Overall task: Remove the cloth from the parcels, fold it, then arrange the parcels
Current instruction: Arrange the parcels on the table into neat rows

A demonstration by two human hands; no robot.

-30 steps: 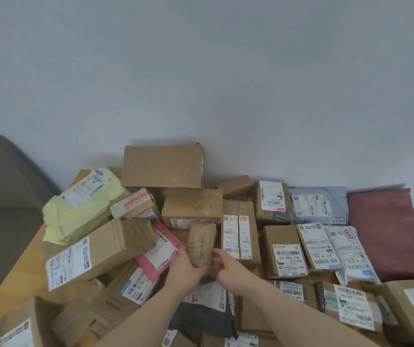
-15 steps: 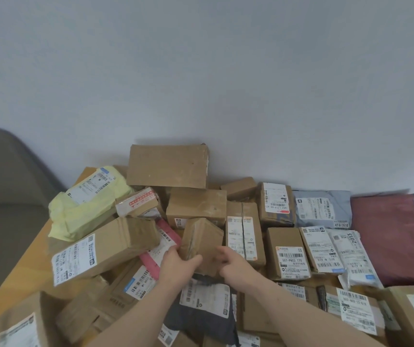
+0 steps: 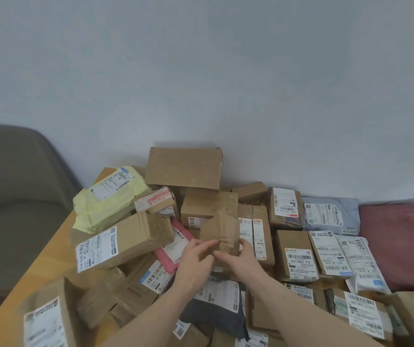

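We see a small brown box (image 3: 222,232) gripped between both hands above the middle of the parcel pile on the bench (image 3: 50,249): our left hand (image 3: 194,259) curls round its lower left edge, our right hand (image 3: 238,259) round its lower right. The box stands roughly upright, long axis near vertical, taped face toward us. The folded red cloth (image 3: 398,244) lies at the far right.
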